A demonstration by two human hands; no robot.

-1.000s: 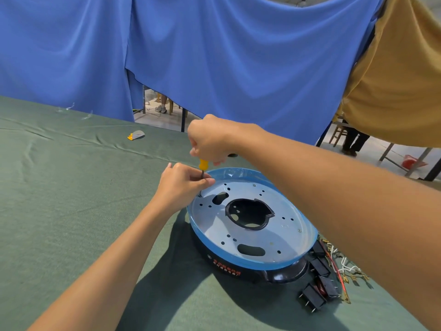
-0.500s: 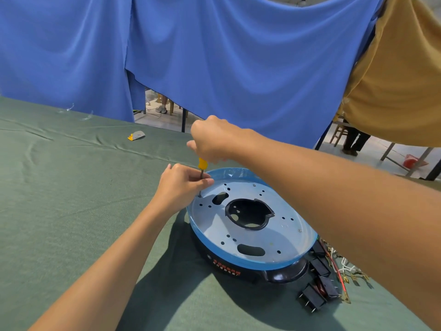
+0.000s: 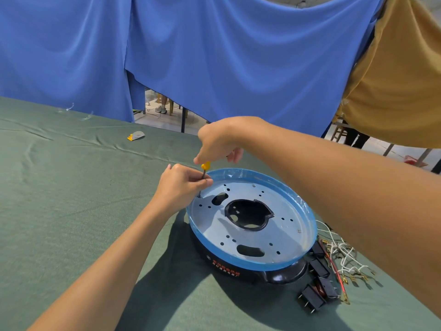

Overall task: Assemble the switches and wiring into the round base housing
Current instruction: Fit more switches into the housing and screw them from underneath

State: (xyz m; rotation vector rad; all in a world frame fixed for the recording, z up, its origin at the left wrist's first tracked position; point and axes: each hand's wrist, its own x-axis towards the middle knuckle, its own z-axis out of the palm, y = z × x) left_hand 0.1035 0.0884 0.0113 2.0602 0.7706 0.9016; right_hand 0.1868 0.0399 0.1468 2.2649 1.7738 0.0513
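Screwdriver (image 3: 205, 166) stands right at the round base housing's (image 3: 238, 260) left rim, green table (image 3: 71, 199) stretching off beside it, right hand (image 3: 218, 139) gripping the handle, left hand (image 3: 177, 185) pinching the shaft.

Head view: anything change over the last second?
Right hand has twisted slightly on the yellow screwdriver handle, a finger now sticking out beneath. Nothing taken or released. Left hand still pinches its shaft; round base housing, switches and wires unmoved.

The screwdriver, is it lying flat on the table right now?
No, the right hand holds the screwdriver upright, its tip on the metal plate.
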